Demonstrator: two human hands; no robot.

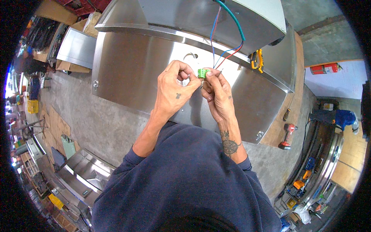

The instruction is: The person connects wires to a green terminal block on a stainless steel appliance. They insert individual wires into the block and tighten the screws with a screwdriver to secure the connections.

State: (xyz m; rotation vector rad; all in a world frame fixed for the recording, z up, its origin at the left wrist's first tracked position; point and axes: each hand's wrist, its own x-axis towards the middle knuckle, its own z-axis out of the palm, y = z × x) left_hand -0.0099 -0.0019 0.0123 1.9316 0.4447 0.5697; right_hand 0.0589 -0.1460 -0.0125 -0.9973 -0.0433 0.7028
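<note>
My right hand (219, 91) pinches a small green terminal block (202, 73) between thumb and fingers, above a brushed steel panel. Close against the block's left side is my left hand (174, 87), its thumb and fingertips pressed together; what they hold, if anything, is hidden. From the steel housing (189, 15) at the top hangs a teal cable (234, 21). Thin red and blue wires (230, 53) split from it and run down to the right hand's fingertips, where their ends are partly covered.
Yellow-and-black pliers or strippers (257, 61) lie on the steel at the right. A screwdriver (286, 115) and a red cordless drill (288, 136) rest along the right side. A fire extinguisher (324, 69) is farther right. Another steel unit (83, 176) stands at the lower left.
</note>
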